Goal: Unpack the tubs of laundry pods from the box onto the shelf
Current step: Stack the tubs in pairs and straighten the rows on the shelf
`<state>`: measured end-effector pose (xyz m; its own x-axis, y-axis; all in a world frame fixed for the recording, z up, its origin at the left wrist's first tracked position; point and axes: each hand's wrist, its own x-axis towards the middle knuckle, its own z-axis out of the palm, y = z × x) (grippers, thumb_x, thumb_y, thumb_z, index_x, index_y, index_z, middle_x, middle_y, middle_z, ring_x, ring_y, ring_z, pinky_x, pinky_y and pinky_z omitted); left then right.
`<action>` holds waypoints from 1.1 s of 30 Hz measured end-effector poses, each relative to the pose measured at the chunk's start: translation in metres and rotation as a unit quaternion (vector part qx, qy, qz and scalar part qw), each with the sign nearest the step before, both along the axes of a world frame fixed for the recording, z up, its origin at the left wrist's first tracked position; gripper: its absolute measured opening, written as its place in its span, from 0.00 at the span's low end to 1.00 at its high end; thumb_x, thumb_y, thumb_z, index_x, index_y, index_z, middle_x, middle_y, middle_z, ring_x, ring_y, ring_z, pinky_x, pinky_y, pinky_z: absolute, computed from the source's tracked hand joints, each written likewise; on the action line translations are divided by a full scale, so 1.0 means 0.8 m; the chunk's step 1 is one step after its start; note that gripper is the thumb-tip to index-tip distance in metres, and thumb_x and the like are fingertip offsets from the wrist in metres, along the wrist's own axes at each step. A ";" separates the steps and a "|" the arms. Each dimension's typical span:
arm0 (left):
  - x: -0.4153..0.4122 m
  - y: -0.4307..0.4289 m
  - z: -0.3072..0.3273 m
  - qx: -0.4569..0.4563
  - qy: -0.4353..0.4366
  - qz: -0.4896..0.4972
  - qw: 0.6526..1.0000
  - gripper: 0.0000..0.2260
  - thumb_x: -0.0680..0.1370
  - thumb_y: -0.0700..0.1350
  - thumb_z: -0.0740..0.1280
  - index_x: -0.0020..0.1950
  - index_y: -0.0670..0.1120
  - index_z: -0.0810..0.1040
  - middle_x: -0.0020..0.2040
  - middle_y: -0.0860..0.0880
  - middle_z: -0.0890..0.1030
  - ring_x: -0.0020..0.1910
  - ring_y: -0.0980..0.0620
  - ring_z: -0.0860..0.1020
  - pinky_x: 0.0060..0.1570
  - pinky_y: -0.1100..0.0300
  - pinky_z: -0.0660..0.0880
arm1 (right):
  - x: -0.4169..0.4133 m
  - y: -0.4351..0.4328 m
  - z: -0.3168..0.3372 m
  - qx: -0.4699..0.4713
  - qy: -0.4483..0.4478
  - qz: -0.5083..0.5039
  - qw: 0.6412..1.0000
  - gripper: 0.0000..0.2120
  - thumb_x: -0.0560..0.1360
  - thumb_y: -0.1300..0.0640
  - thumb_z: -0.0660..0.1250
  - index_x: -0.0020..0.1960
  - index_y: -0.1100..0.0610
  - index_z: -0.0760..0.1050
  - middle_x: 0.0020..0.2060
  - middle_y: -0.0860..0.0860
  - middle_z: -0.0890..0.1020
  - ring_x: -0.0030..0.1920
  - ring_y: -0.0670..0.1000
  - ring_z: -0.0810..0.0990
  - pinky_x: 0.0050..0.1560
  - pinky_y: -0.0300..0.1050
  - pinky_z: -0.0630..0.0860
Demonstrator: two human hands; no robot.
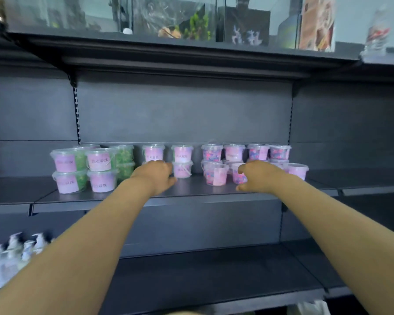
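Observation:
Several clear tubs of laundry pods with pink labels stand in stacks of two on the dark middle shelf [191,189]. Green-pod tubs [69,160] are at the left, and pink and blue ones [279,152] at the right. My left hand [156,176] reaches in at the middle. Its fingers curl round a lower tub [145,164] that is mostly hidden behind it, under another tub [153,153]. My right hand [257,176] grips a pink-and-blue tub [238,176] between thumb and fingers at the shelf front. No box is in view.
Above is a shelf [168,53] carrying glass tanks, a plant and a plastic bottle [377,30]. White pump bottles [14,253] stand at the lower left. The bottom shelf [214,280] is dark and bare below my arms. A bare strip of the middle shelf runs along its front edge.

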<state>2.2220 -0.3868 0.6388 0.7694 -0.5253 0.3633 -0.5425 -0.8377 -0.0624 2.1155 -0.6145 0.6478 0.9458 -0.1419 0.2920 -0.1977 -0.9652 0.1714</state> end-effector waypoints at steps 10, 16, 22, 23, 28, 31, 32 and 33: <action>-0.030 -0.030 -0.004 -0.023 -0.006 -0.021 0.999 0.15 0.80 0.51 0.57 0.60 0.43 0.72 0.60 0.43 0.74 0.60 0.43 0.72 0.55 0.51 0.72 | -0.044 -0.027 -0.007 0.052 -0.025 -0.005 0.998 0.21 0.75 0.45 0.65 0.61 0.58 0.73 0.58 0.54 0.77 0.57 0.55 0.74 0.54 0.48 0.74; -0.035 0.011 -0.021 -0.011 0.024 0.006 1.000 0.16 0.80 0.52 0.57 0.61 0.43 0.71 0.60 0.43 0.74 0.60 0.43 0.72 0.57 0.51 0.72 | -0.040 -0.001 -0.012 0.049 0.001 0.005 0.999 0.22 0.75 0.46 0.64 0.64 0.58 0.71 0.60 0.54 0.76 0.60 0.55 0.73 0.58 0.51 0.74; -0.031 0.102 -0.040 0.002 0.039 0.040 0.998 0.16 0.80 0.52 0.56 0.62 0.42 0.70 0.61 0.43 0.73 0.61 0.43 0.72 0.57 0.52 0.71 | -0.020 0.075 -0.025 0.021 0.033 0.018 0.999 0.23 0.76 0.46 0.64 0.66 0.57 0.69 0.60 0.55 0.75 0.61 0.56 0.73 0.53 0.46 0.71; -0.025 0.119 -0.042 0.003 0.040 0.046 0.998 0.16 0.80 0.52 0.56 0.62 0.43 0.70 0.61 0.43 0.73 0.61 0.43 0.71 0.56 0.52 0.71 | -0.013 0.090 -0.027 0.013 0.036 0.021 0.999 0.23 0.76 0.46 0.64 0.66 0.57 0.69 0.59 0.55 0.75 0.60 0.56 0.73 0.52 0.46 0.72; 0.023 0.215 -0.047 0.014 0.028 0.055 0.998 0.17 0.80 0.52 0.56 0.64 0.42 0.69 0.61 0.42 0.72 0.61 0.42 0.71 0.57 0.50 0.72 | 0.039 0.181 -0.033 0.002 0.038 0.024 0.999 0.24 0.75 0.45 0.64 0.66 0.57 0.69 0.62 0.54 0.74 0.62 0.56 0.72 0.59 0.50 0.73; 0.063 0.279 -0.049 0.028 0.020 0.047 0.998 0.17 0.80 0.51 0.56 0.65 0.42 0.69 0.61 0.42 0.73 0.61 0.43 0.71 0.56 0.51 0.72 | 0.083 0.247 -0.042 -0.001 0.034 0.024 0.999 0.22 0.75 0.45 0.64 0.63 0.58 0.70 0.57 0.54 0.75 0.59 0.56 0.73 0.57 0.50 0.73; 0.079 0.301 -0.048 0.032 0.017 0.042 0.998 0.17 0.80 0.50 0.56 0.64 0.42 0.69 0.60 0.42 0.73 0.60 0.43 0.71 0.56 0.51 0.72 | 0.100 0.268 -0.044 0.000 0.035 0.024 0.999 0.20 0.75 0.45 0.64 0.60 0.58 0.71 0.54 0.54 0.75 0.58 0.56 0.74 0.55 0.49 0.74; 0.094 0.323 -0.047 0.036 0.017 0.039 0.998 0.16 0.80 0.50 0.56 0.64 0.42 0.69 0.60 0.42 0.72 0.60 0.43 0.71 0.56 0.51 0.72 | 0.117 0.290 -0.046 -0.001 0.034 0.025 0.999 0.20 0.75 0.45 0.64 0.59 0.58 0.71 0.53 0.54 0.75 0.58 0.56 0.74 0.54 0.49 0.74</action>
